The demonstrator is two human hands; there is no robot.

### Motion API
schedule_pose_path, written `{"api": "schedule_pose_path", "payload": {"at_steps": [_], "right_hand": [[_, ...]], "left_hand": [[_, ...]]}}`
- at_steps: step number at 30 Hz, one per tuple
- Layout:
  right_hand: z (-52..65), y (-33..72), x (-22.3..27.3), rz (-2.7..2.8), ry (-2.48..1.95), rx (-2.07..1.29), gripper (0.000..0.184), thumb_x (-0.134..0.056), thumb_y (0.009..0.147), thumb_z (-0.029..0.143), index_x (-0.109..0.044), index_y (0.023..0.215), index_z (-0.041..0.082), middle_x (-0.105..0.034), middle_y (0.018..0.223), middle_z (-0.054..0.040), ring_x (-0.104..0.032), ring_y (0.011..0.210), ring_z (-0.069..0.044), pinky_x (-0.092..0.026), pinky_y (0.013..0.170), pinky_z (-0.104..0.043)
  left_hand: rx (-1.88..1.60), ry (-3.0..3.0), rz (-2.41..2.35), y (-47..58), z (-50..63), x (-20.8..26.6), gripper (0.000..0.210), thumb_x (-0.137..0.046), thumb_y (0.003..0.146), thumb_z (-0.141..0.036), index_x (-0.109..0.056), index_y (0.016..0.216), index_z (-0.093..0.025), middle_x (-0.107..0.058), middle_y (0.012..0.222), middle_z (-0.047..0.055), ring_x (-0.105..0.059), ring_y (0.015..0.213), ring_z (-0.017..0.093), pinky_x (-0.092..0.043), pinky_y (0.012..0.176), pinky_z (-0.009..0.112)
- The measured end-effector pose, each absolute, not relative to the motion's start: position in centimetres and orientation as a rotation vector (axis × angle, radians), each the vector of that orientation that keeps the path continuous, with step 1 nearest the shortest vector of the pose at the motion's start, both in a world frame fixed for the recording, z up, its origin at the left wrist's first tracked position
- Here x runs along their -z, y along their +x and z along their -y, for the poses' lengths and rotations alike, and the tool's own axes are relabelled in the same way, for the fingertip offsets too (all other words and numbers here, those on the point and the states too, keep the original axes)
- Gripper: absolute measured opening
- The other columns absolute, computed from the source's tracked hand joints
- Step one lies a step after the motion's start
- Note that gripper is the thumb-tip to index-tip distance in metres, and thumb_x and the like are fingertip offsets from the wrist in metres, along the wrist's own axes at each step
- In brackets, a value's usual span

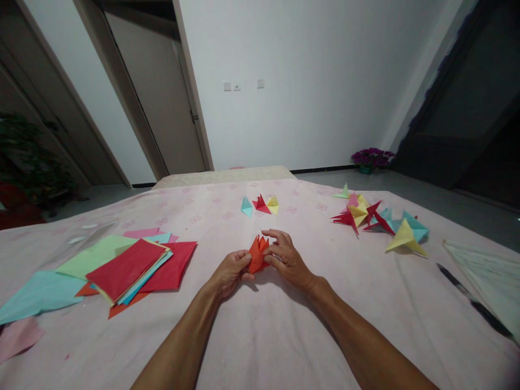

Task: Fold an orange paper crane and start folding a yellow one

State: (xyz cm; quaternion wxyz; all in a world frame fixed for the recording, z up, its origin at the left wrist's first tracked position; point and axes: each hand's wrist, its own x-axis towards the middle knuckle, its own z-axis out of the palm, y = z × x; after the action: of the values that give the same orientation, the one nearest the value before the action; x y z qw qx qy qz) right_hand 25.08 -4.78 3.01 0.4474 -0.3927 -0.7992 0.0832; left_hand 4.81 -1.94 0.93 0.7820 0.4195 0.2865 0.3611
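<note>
An orange folded paper piece (257, 255), with several pointed tips at its top, is held just above the cloth in the middle. My left hand (234, 271) pinches its left side between thumb and fingers. At its right side, the thumb and fingers of my right hand (287, 259) close on the paper, while the index finger arches over near the tips. Beyond my hands stand three small folded paper birds: a light blue one (246, 206), a red one (260, 203) and a yellow one (273, 205).
Coloured paper sheets (130, 265) lie stacked and spread at the left. Several folded paper cranes (377, 219) are heaped at the right. Near the right edge lie a black pen (473, 298) and a pale printed sheet (487, 276). A pink patterned cloth (252, 336) covers the table.
</note>
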Motion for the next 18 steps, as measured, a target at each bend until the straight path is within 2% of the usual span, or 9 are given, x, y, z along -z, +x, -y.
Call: {"api": "schedule_pose_path", "payload": {"at_steps": [7,11,18], "right_hand": [[4.89,24.67,-3.01,1.921,-0.981,-0.250,0.014,-0.057,0.093,0.023,-0.069,0.086,0.023,-0.055,0.133,-0.0064,-0.043,0.127,-0.025,-0.037,0.107,-0.047],[4.94,24.72,-3.16,1.935,-0.987,-0.311,0.017,-0.057,0.093,0.027,-0.070,0.083,0.024,-0.053,0.136,-0.0054,-0.040,0.130,-0.025,-0.035,0.109,-0.049],[5.01,24.79,-3.31,1.918,-0.989,-0.455,0.014,-0.062,0.090,0.032,-0.071,0.082,0.025,-0.047,0.144,-0.0041,-0.032,0.137,-0.026,-0.035,0.109,-0.050]], "left_hand": [[-0.756,0.936,-0.571,4.71,1.92,-0.67,0.042,-0.080,0.076,-0.039,-0.070,0.100,-0.005,-0.069,0.090,0.011,-0.065,0.070,0.011,-0.058,0.055,0.015],[-0.751,0.928,-0.575,4.77,1.89,-0.81,0.046,-0.080,0.075,-0.039,-0.071,0.104,-0.005,-0.071,0.094,0.014,-0.067,0.073,0.013,-0.058,0.056,0.015],[-0.767,0.914,-0.596,4.82,1.80,-0.84,0.048,-0.079,0.075,-0.041,-0.071,0.105,-0.005,-0.072,0.092,0.015,-0.067,0.068,0.012,-0.057,0.054,0.015]]}}
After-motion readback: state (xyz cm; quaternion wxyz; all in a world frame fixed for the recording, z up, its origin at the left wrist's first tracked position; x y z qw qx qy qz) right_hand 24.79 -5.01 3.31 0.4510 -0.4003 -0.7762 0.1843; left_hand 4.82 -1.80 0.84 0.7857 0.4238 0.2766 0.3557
